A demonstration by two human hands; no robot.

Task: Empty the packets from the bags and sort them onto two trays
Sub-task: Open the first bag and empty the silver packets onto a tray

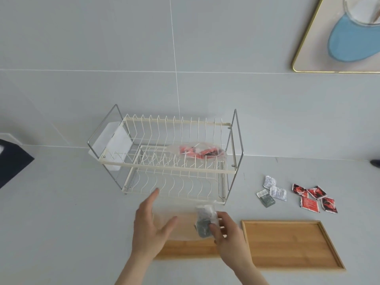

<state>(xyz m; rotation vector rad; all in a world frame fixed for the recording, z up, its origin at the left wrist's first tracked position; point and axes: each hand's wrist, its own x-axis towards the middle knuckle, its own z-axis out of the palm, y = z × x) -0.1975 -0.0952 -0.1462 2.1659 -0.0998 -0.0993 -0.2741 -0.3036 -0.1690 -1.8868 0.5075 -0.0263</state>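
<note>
My right hand (228, 237) grips a clear plastic bag (205, 219) with grey and white packets inside, held over the left wooden tray (185, 248). My left hand (150, 225) is open, fingers spread, just left of that bag and above the same tray. The right wooden tray (287, 243) lies bare beside it. A second clear bag of red packets (200, 151) rests on the upper tier of the dish rack (164, 169). Loose grey and white packets (271, 192) and several red packets (314, 198) lie on the counter beyond the right tray.
The two-tier wire dish rack stands against the tiled wall, behind the trays. A gold-rimmed mirror (308, 58) hangs at the upper right. A dark object (12, 159) sits at the left edge of the counter.
</note>
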